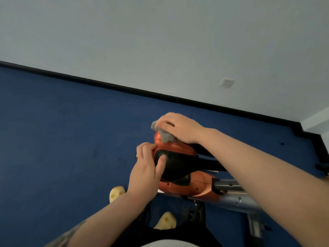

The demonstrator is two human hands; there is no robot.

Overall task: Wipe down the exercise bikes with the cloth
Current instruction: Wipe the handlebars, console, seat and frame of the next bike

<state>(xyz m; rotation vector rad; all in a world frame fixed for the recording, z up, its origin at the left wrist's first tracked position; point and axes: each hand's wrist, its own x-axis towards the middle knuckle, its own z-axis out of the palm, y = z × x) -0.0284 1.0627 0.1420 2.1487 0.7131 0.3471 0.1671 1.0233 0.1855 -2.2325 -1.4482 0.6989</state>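
Wiping an orange exercise bike (188,188), mid-frame.
Right hand (179,126) pressing grey cloth (164,134), fingertips hidden; left hand (146,168) gripping black seat (178,164); bike frame cut off lower right.

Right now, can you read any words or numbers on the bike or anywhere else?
No readable text anywhere.
Orange bike body: no words or brand show.
Black saddle: plain.
Grey cloth under the right hand: plain.
Wall socket: only its holes, no label.
Left hand covers part of the saddle, so anything beneath is hidden.
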